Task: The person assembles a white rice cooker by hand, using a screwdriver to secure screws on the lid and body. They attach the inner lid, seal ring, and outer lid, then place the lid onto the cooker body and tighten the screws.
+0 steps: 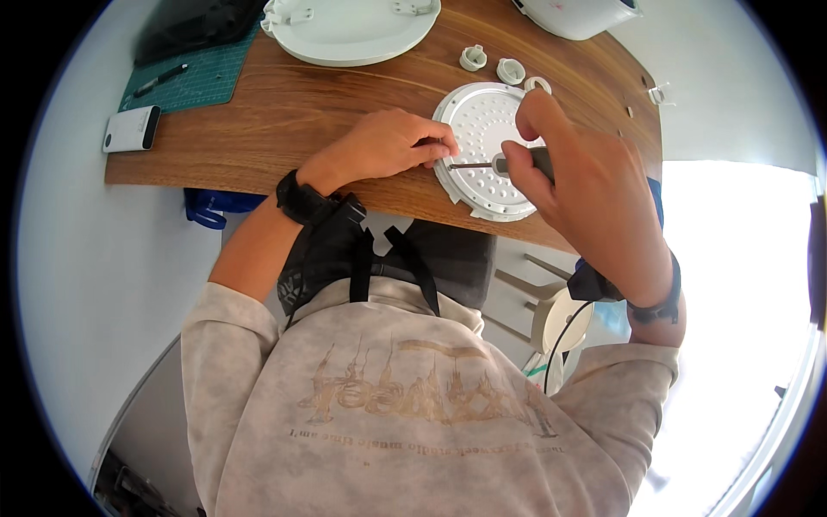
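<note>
A round white perforated plate point(482, 129) lies at the near edge of the wooden table point(284, 112). My left hand point(388, 145) rests on the table with its fingertips pressed on the plate's left rim. My right hand point(586, 177) is closed around the grey handle of a screwdriver point(482, 164). The thin shaft runs left across the plate, and its tip sits at the rim beside my left fingertips.
A large white oval lid point(349, 30) lies at the back. Small white round parts point(495, 65) sit behind the plate. A white appliance body point(577, 15) stands at the back right. A green cutting mat point(194, 77) with a pen and a white device point(131, 129) are at the left.
</note>
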Motion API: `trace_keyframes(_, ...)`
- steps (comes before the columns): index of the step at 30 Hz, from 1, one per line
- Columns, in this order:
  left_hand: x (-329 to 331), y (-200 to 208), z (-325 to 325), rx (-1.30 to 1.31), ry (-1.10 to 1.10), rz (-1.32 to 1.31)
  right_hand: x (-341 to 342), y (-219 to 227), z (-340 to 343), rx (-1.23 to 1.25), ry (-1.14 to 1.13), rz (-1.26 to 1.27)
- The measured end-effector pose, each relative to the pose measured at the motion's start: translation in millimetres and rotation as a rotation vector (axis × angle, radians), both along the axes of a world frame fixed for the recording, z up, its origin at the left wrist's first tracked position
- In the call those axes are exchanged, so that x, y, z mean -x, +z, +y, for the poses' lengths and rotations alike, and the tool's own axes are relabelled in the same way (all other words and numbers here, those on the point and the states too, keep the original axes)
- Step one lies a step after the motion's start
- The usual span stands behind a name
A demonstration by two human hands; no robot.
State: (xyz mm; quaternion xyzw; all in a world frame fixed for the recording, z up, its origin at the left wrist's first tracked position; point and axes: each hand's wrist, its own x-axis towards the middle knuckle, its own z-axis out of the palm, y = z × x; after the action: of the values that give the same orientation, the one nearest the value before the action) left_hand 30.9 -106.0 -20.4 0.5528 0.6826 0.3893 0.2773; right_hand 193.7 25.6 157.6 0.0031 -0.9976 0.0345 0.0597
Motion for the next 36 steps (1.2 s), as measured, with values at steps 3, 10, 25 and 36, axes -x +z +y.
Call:
trace_keyframes(3,0.3,-1.4,-0.5,0.002,0.004,0.021,0.6,1.7,4.0,0.082,0.041,-0.008)
trace_keyframes(10,1.5,-2.2,-0.8,0.015,-0.006,0.01,7.4,8.1,10.3,0.208,0.17,-0.04)
trace_keyframes(25,3.7,-1.0,-3.7,-0.035,-0.034,-0.05,-43.2,35.6,40.5,0.434,-0.202,-0.142)
trace_keyframes(36,-3.6,4.9,-7.2,-0.046,0.007,0.073,-79.5,-11.4,54.6,0.609,-0.478,-0.116)
